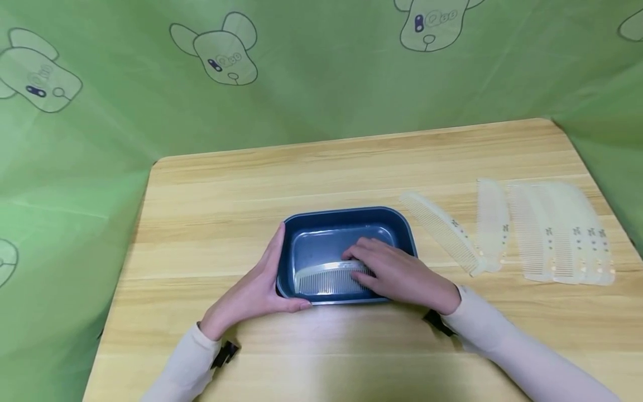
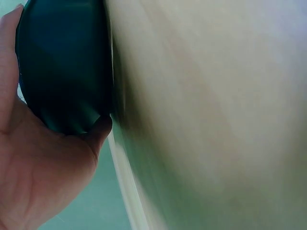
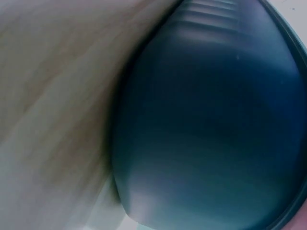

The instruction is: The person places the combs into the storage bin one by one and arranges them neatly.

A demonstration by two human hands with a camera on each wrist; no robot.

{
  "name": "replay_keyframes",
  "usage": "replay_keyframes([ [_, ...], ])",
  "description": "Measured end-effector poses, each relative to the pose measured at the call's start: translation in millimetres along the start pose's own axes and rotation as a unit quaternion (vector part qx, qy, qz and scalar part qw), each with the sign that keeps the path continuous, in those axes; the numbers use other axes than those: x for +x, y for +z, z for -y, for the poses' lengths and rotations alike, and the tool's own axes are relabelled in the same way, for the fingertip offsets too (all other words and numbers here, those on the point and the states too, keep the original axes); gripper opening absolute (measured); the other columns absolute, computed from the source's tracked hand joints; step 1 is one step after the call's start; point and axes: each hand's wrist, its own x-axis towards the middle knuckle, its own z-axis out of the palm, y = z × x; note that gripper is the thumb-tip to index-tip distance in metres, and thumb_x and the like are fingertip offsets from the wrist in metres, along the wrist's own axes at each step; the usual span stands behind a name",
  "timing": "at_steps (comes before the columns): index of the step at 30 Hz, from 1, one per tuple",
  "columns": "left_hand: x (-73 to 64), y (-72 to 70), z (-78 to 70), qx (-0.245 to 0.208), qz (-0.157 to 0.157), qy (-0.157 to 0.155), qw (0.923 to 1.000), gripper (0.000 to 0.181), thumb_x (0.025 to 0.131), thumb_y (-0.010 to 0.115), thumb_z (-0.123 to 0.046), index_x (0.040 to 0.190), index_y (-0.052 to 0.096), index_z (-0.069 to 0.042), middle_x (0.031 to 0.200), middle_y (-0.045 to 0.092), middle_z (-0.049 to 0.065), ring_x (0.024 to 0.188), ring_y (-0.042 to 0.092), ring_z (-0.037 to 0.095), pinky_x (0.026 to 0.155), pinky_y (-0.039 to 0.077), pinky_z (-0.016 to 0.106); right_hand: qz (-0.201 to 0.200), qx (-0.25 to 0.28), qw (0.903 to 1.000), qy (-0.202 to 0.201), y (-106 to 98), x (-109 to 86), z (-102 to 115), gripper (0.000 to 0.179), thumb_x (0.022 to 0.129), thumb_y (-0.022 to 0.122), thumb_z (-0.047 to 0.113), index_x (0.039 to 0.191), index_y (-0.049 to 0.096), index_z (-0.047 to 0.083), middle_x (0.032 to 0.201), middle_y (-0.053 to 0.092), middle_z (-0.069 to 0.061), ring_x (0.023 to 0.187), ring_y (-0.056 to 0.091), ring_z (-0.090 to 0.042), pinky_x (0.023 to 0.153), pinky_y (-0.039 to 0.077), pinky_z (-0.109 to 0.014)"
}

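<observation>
A dark blue rectangular box [image 1: 351,210] stands on the table, its open side up. My left hand [image 1: 256,287] grips its left end, thumb along the front wall and fingers along the left side; the left wrist view shows the same hold on the box [image 2: 67,62]. Inside, near the front wall, lies a pale translucent comb [image 1: 321,279], teeth toward me. My right hand [image 1: 392,271] reaches in over the right rim and pinches the comb's right end between thumb and fingers. In the right wrist view the box's outer wall [image 3: 206,120] fills most of the picture and hides the fingers.
Right of the box, one comb [image 1: 442,229] lies slanted on the wooden table [image 1: 226,195], its lower end meeting another comb [image 1: 492,218]. Farther right several combs [image 1: 562,231] lie overlapping in a row. A green curtain [image 1: 321,84] with bear-like drawings hangs behind the table.
</observation>
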Motion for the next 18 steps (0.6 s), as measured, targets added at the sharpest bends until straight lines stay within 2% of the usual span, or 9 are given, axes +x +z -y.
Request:
replay_keyframes([
  [11, 0.2, 1.2, 0.5, -0.004, 0.001, -0.001, 1.0, 0.149, 0.081, 0.099, -0.047, 0.174, -0.018, -0.029, 0.182, -0.01, -0.002, 0.166, 0.009, 0.025, 0.126, 0.029, 0.056, 0.007, 0.011, 0.9999, 0.005, -3.2, -1.0, -2.0, 0.028, 0.106, 0.074, 0.017, 0.132, 0.073, 0.01, 0.119, 0.067, -0.001, 0.108, 0.06, -0.019, 0.092, 0.055, -0.044],
  [15, 0.3, 1.6, 1.6, -0.005, 0.002, -0.005, 1.0, 0.149, 0.081, 0.098, -0.047, 0.174, -0.017, -0.03, 0.182, -0.009, -0.003, 0.166, 0.009, 0.025, 0.126, 0.028, 0.056, -0.01, 0.025, 0.9996, 0.0, -2.8, -1.2, -1.7, 0.027, 0.107, 0.073, 0.016, 0.133, 0.073, 0.01, 0.122, 0.067, -0.001, 0.112, 0.061, -0.019, 0.094, 0.055, -0.046],
  [18, 0.2, 1.9, 2.2, -0.005, 0.002, -0.004, 1.0, 0.149, 0.082, 0.098, -0.047, 0.174, -0.017, -0.03, 0.182, -0.009, -0.003, 0.166, 0.009, 0.025, 0.126, 0.028, 0.057, -0.041, 0.052, 0.9978, -0.008, -2.8, -2.1, -1.8, 0.025, 0.107, 0.071, 0.014, 0.133, 0.073, 0.01, 0.123, 0.068, -0.001, 0.112, 0.062, -0.018, 0.094, 0.056, -0.046],
])
